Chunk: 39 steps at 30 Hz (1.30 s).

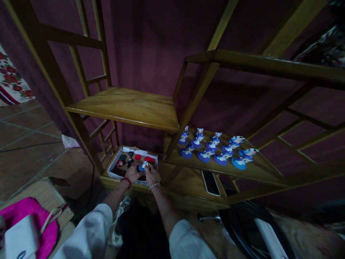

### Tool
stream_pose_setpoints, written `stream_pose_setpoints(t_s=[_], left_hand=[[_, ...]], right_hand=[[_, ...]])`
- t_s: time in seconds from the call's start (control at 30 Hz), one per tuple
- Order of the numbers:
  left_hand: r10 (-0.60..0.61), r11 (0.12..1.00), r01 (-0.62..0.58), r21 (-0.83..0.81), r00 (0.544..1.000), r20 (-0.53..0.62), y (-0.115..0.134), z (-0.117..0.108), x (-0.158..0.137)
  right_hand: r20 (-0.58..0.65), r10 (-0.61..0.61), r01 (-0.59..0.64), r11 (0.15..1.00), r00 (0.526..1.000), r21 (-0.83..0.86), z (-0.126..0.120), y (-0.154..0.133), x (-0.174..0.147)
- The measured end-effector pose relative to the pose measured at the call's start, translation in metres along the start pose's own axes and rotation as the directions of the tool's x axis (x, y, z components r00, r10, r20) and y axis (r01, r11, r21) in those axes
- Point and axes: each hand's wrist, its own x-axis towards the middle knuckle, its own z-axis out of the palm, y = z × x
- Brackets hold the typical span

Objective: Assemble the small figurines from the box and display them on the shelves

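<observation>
My left hand [132, 173] and my right hand [153, 176] are close together over the near side of a shallow white box [114, 161]. Between them is a small figurine [146, 164] with a blue base, tilted on its side, and the fingers of both hands close on it. Inside the box lie other dark and red figurines [120, 163] and round red pieces [138, 157]. To the right, several figurines on purple and blue round bases [207, 154] stand in rows on a wooden shelf [178, 162].
A wooden shelf board [126, 108] juts out above the box, and an upright post [185, 115] stands right of it. A phone [211, 182] lies on the lower ledge. At lower left, a white case [21, 235] rests on a pink cushion [50, 230]. Black coiled hose or cable [234, 223] sits at lower right.
</observation>
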Motion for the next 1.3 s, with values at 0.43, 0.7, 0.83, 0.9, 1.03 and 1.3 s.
stream_pose_setpoints(t_s=[0.43, 0.7, 0.83, 0.9, 1.03, 1.3], left_hand=[[-0.003, 1.0, 0.003, -0.003, 1.0, -0.027, -0.005, 0.003, -0.001], [0.019, 1.0, -0.019, 0.019, 0.999, -0.038, -0.013, 0.007, 0.004], [0.028, 1.0, -0.028, 0.012, 0.999, -0.036, -0.011, 0.006, 0.003], [0.029, 0.999, -0.029, 0.02, 0.999, -0.032, -0.008, 0.004, 0.002], [0.049, 0.999, -0.048, 0.019, 0.998, -0.035, -0.003, 0.003, 0.0], [0.088, 0.996, -0.089, -0.022, 0.996, -0.027, -0.005, 0.004, -0.002]], right_hand=[[-0.063, 0.044, -0.04, 0.998, 0.997, 0.056, 0.007, 0.003, 0.003], [-0.092, 0.02, -0.01, 0.993, 0.996, 0.114, 0.008, 0.005, 0.002], [-0.096, 0.016, -0.002, 0.99, 0.995, 0.141, 0.008, 0.005, 0.003], [-0.103, 0.017, -0.002, 0.991, 0.995, 0.137, 0.009, 0.005, 0.003], [-0.115, 0.014, -0.002, 0.994, 0.993, 0.106, 0.01, 0.005, 0.003], [-0.113, -0.005, 0.008, 1.0, 0.994, 0.026, 0.01, 0.004, 0.002]])
